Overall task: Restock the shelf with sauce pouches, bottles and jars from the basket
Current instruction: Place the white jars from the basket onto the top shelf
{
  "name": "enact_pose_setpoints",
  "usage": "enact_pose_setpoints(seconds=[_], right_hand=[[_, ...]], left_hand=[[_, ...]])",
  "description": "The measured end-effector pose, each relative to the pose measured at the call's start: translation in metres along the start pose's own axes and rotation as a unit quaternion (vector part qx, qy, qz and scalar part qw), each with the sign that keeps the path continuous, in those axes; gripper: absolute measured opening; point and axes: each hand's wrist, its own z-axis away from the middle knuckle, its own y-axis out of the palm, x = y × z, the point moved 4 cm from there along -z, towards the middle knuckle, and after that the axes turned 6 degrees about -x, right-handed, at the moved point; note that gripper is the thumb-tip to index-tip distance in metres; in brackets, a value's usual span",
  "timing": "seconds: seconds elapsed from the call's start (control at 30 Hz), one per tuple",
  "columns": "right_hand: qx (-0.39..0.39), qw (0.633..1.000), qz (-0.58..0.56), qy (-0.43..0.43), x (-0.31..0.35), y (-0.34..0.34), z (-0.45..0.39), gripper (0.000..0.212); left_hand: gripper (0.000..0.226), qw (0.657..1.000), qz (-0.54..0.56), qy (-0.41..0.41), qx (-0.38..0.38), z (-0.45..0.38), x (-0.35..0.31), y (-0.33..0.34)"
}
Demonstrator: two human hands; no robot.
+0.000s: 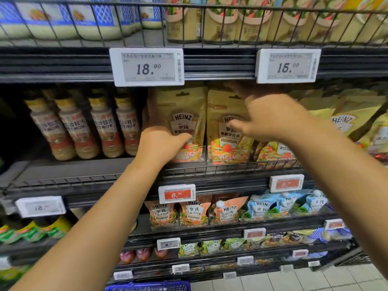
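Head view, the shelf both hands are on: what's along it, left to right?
Dressing bottles → left hand on a tan Heinz pouch → second tan pouch → right hand → yellow Heinz pouches.

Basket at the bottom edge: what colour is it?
Blue, a mesh-like rim; only the head view shows the basket.

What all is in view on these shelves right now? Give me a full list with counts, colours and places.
Dressing bottles: four in front, beige with dark caps, middle shelf left.
Heinz pouches: at least two upright, tan, middle shelf centre; more leaning at right.
Price tags: two white, 18.90 and 15.00, upper rail.
Orange pouches: about three, lower shelf centre.
Blue pouches: about three, lower shelf right.
Red tag: one, 6.90, lower rail.
Basket: one, blue, bottom edge.
Left hand: grips the left tan pouch.
Right hand: fingers spread over the next pouch, blurred.
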Motion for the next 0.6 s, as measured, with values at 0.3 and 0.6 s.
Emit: enact_pose_setpoints(seconds=[0.3,0.6], right_hand=[[-0.422,0.901,-0.097,0.018,0.013,0.029,0.056,0.043],[-0.133,0.980,-0.145,-0.032,0.029,0.074,0.045,0.016]], left_hand=[[0.034,0.997,0.062,-0.035,-0.016,0.011,0.016,0.005],[0.034,0.998,-0.042,-0.048,0.015,0.010,0.018,0.000]])
